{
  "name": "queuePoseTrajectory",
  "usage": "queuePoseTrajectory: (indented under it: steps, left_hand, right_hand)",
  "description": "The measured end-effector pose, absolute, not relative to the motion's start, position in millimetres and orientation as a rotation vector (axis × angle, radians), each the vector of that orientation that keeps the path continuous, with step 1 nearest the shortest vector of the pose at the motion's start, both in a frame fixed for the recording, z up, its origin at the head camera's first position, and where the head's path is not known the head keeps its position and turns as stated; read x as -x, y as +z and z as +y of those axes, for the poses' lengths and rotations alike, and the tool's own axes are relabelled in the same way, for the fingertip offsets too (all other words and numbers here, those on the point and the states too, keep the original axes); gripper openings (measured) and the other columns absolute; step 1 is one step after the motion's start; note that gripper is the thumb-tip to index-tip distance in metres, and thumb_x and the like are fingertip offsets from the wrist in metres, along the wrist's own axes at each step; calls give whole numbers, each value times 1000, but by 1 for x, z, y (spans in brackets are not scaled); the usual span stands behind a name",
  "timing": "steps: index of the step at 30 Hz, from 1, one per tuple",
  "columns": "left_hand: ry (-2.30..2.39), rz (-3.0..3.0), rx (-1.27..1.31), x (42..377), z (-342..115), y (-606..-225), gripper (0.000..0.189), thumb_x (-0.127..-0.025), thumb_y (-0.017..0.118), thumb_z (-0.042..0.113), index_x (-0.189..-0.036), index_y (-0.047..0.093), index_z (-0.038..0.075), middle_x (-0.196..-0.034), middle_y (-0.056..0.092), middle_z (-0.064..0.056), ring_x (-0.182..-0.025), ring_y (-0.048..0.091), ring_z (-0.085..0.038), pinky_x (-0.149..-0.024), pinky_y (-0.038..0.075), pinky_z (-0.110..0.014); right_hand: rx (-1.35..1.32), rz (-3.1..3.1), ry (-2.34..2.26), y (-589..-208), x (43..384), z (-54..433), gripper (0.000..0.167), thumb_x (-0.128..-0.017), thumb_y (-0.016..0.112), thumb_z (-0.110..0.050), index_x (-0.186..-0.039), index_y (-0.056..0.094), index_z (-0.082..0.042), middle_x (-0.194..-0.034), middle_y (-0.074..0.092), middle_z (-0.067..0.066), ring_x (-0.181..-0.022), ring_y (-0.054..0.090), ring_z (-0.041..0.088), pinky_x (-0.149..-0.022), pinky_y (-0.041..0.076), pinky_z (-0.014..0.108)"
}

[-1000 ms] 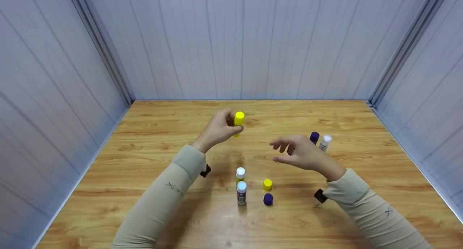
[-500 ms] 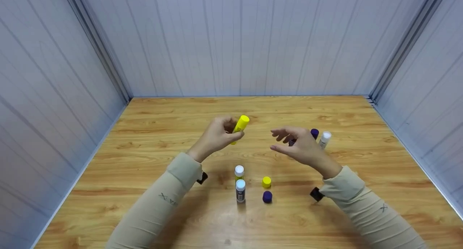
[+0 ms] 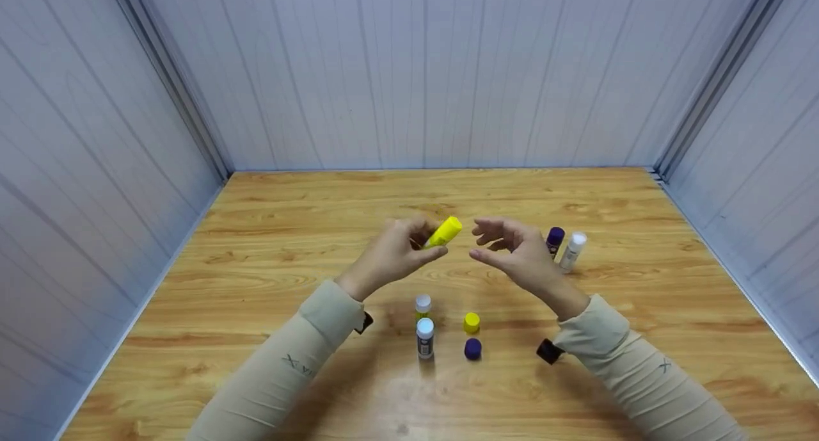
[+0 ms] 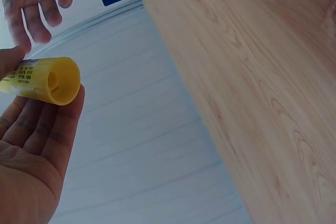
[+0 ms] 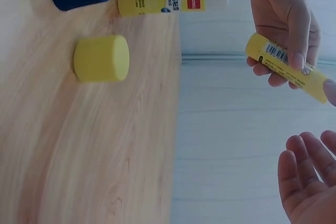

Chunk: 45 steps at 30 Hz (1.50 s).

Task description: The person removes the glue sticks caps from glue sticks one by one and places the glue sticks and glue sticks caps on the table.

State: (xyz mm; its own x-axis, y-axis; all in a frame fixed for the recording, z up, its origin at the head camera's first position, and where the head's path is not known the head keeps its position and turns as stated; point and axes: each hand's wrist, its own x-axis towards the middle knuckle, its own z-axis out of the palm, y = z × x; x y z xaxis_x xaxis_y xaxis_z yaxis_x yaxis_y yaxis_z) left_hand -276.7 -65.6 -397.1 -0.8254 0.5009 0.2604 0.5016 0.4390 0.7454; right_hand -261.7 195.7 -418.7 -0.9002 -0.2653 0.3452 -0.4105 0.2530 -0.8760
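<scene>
Downward head view, wrist close-ups.

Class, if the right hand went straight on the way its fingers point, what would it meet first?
Probably the yellow glue stick in the left hand: in the head view, the stick's end lies just ahead of the right hand, though depth is hard to judge.

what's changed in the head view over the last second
The left hand moved right, tipping its yellow stick from near upright to a lean toward the right hand, which edged up and left in view. Nothing was newly gripped or released. The yellow cap and dark cap stayed put.
</scene>
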Motion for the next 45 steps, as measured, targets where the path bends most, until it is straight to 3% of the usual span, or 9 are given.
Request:
queuePoseTrajectory:
  steps: [7,13,19,30,39,45]
  left_hand:
    - [-1194,-2637,1025,270,-60,-397,28,-102,79,17,-126,77,2,-110,81,-10,-93,76,-18,-84,66,-31]
    - [-1034,-2592,1083,265,-56,-398,23,-101,81,17,-120,78,3,-109,82,-9,-90,77,-17,-81,65,-29]
    - [-1018,-2557,1090,263,-53,-399,21,-99,83,18,-114,78,3,-104,81,-8,-83,74,-14,-76,64,-27]
    - [-1167,-2512,1132,262,-52,-399,24,-102,79,14,-124,80,4,-109,82,-9,-80,71,-12,-74,62,-25]
    - [-1243,-2537,1150,262,-55,-396,24,-100,80,13,-123,80,3,-108,83,-10,-81,74,-12,-76,64,-25]
    - [-1292,-2598,1081,267,-68,-397,17,-100,81,13,-113,82,2,-95,81,-10,-72,64,-7,-67,55,-20]
  right_hand:
    - [-634,-2335,1887,-419,260,187,46,-98,81,-5,-141,68,1,-125,76,15,-105,73,14,-91,62,25]
    - [-595,-2249,2081,-421,258,179,40,-98,79,-1,-136,68,5,-117,77,4,-104,73,15,-90,63,25]
    - [-539,-2144,2200,-424,255,174,29,-99,76,1,-127,71,5,-110,75,5,-98,69,17,-83,61,23]
    - [-444,-2032,2305,-425,253,170,26,-100,71,8,-126,69,11,-107,75,3,-92,67,15,-78,58,23]
    - [-486,-2000,2314,-426,250,171,25,-99,72,9,-119,78,-4,-105,76,3,-89,66,14,-76,57,22]
    - [-495,-1881,2325,-419,253,183,21,-98,79,1,-117,79,-8,-101,75,1,-83,64,12,-73,57,22]
